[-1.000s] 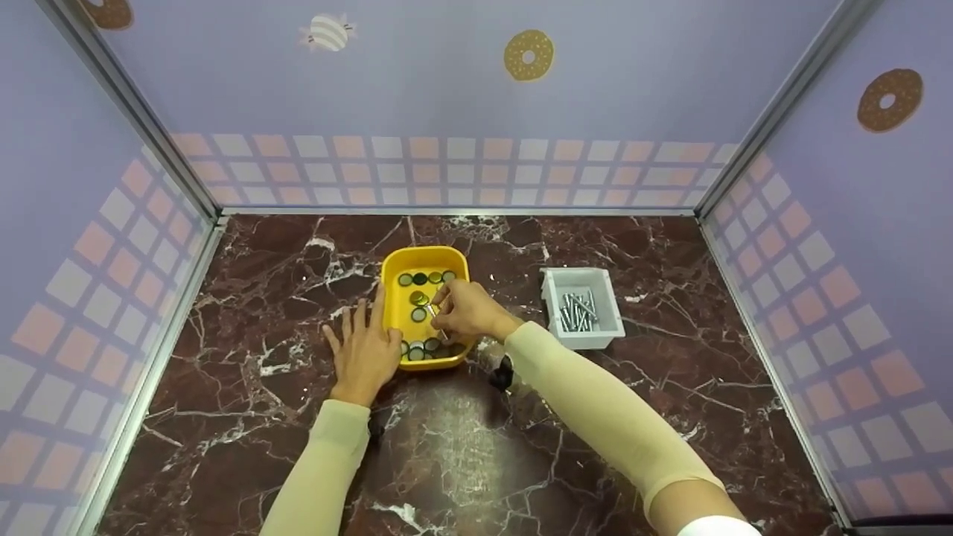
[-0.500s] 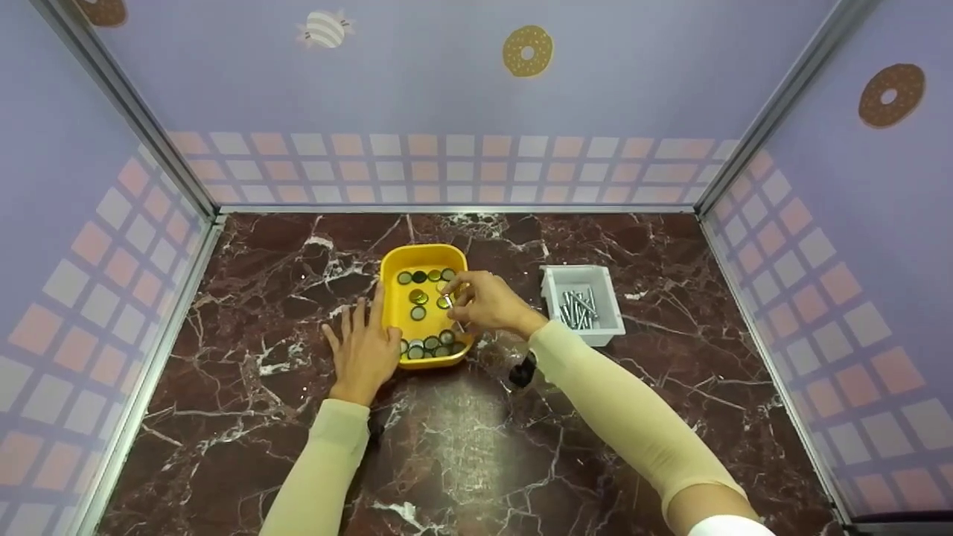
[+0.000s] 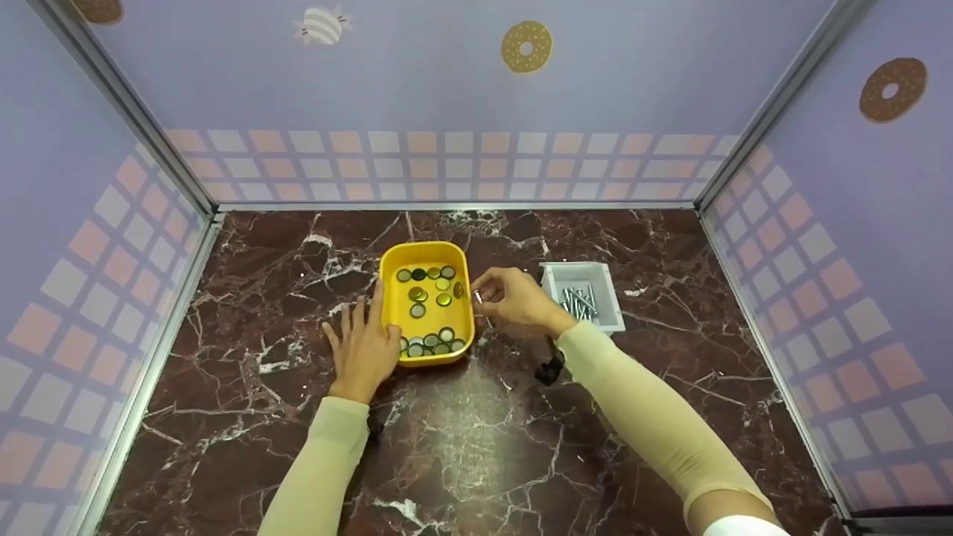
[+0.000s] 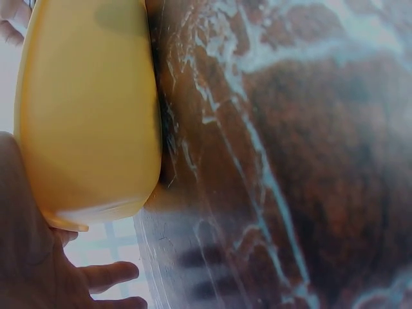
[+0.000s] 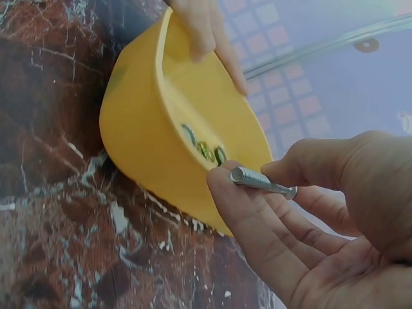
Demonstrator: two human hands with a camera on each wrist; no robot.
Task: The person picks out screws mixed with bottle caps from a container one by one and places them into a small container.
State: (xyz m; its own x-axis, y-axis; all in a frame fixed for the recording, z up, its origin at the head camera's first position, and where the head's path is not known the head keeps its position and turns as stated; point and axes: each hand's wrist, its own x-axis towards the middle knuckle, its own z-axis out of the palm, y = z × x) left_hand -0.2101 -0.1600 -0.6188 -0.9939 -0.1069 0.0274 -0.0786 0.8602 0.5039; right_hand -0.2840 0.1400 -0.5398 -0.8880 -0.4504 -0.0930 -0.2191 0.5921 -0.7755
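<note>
A silver bolt (image 5: 261,181) with a threaded end is pinched between the thumb and fingertips of my right hand (image 3: 517,298), just outside the right wall of a yellow tub (image 3: 385,298). In the right wrist view the bolt lies slantwise across the fingers. My left hand (image 3: 365,350) rests at the tub's left side, fingers spread and straight, thumb by the rim. Several bottle caps (image 3: 444,299), gold, grey and dark, lie in the tub; one leans against its right wall. The left wrist view shows the tub's outer wall (image 4: 90,116) beside the palm.
Right of my right hand stands a white bin (image 3: 612,298) holding several silver bolts (image 3: 579,301); my hand is close to its left side. A dark red marbled tabletop (image 3: 476,447) lies beneath everything. Patterned lilac panels (image 3: 417,89) enclose the back and sides.
My right hand has moved right, from over the tub to outside its right wall, carrying the bolt toward the white bin. My left hand has stayed at the tub's left side.
</note>
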